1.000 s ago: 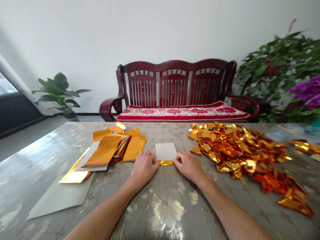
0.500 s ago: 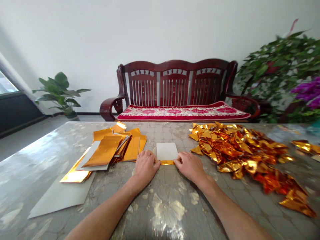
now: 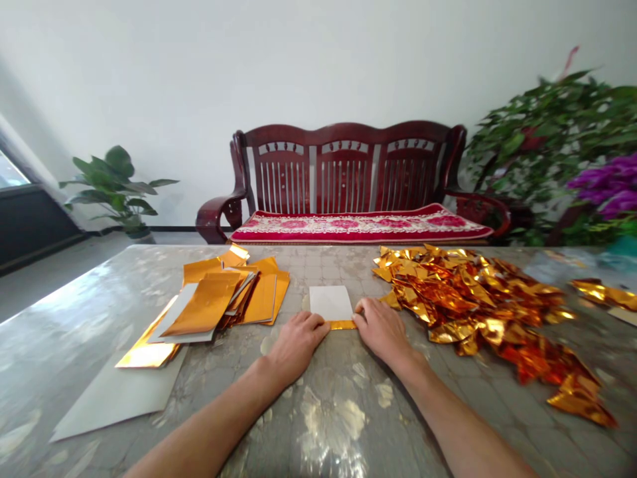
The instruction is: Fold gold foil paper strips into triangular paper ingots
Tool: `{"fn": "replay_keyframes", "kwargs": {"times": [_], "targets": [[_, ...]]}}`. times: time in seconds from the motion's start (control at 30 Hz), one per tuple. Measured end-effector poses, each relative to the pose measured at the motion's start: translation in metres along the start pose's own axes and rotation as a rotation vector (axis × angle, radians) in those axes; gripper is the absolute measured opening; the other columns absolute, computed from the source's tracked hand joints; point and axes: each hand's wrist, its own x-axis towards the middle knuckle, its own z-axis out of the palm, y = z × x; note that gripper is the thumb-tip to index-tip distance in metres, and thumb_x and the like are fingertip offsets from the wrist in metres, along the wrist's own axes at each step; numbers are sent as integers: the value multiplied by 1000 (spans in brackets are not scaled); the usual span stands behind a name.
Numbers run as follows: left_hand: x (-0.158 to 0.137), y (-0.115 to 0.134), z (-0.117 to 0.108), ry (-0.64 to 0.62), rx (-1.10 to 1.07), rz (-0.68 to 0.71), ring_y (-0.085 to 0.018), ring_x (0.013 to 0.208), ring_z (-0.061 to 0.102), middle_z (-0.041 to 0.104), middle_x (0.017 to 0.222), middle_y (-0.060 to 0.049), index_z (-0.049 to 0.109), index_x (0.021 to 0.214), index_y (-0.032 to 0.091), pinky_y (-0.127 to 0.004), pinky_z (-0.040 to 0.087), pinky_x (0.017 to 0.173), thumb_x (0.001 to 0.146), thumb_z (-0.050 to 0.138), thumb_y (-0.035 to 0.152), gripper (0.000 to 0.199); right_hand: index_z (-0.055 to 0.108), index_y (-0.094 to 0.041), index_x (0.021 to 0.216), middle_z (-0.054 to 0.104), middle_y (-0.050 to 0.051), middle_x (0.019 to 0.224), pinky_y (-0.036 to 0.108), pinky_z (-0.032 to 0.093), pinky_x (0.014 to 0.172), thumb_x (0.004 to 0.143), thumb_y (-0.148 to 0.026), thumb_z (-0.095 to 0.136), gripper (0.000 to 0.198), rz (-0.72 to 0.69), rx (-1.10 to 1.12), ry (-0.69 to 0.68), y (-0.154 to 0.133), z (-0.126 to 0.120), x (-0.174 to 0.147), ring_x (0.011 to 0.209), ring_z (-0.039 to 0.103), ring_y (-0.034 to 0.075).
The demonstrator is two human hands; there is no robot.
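Observation:
A sheet of gold foil paper (image 3: pixel 330 303) lies white side up on the table, its near edge turned over into a narrow gold strip. My left hand (image 3: pixel 300 337) is closed, fingertips pressed on the left part of that strip. At the strip's right end, my right hand (image 3: pixel 379 326) grips the edge between thumb and curled fingers. Left of the hands is a loose stack of gold foil sheets (image 3: pixel 202 304), some with the white side showing. On the right spreads a heap of folded gold foil pieces (image 3: pixel 465 295).
The table (image 3: pixel 318 425) has a patterned, glossy cover. A pale sheet (image 3: pixel 119 392) lies beneath the stack's near end. Clear plastic (image 3: pixel 557 265) is at the far right. Behind the table stand a wooden bench (image 3: pixel 343 172) and potted plants (image 3: pixel 117 186).
My left hand has slid right along the folded strip, from its left end towards the middle. My right hand stays at the right end. The view has shifted slightly.

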Motion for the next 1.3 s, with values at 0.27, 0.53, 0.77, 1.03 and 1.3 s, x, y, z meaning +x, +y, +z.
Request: {"fn": "replay_keyframes", "kwargs": {"times": [0.27, 0.53, 0.77, 1.03, 1.3], "targets": [[-1, 12, -2, -21, 68, -81, -24, 105, 54, 63, 111, -8, 59, 127, 26, -38, 44, 94, 100, 42, 25, 33, 59, -20, 119, 63, 11, 120, 37, 34, 93, 95, -36, 54, 29, -35, 3, 72, -27, 4, -10, 113, 50, 28], [-5, 13, -3, -31, 71, -101, -24, 101, 54, 62, 106, -8, 62, 120, 26, -36, 45, 90, 99, 43, 26, 28, 57, -19, 126, 57, 11, 130, 39, 32, 102, 91, -32, 57, 38, -4, 36, 60, -22, 14, -6, 119, 46, 28], [-12, 16, -4, -72, 76, -148, -23, 102, 53, 61, 109, -8, 61, 119, 22, -34, 47, 89, 95, 41, 13, 32, 58, -21, 126, 59, 9, 130, 37, 33, 101, 90, -21, 52, 36, 36, 72, 73, -2, 14, 2, 120, 47, 26], [-7, 45, -13, -157, 52, -225, -23, 101, 57, 60, 109, -11, 63, 109, 19, -32, 50, 84, 83, 42, 2, 38, 67, -23, 97, 65, 6, 110, 33, 36, 93, 95, -31, 51, 18, 38, 150, 114, 1, 8, -2, 109, 53, 22], [9, 40, -31, -231, -96, -261, -21, 90, 67, 68, 98, -6, 72, 93, 24, -30, 49, 77, 88, 49, 17, 25, 65, -24, 100, 63, 5, 110, 35, 35, 91, 81, -41, 70, 26, -22, 129, 95, -10, 2, -7, 107, 52, 25]]}}
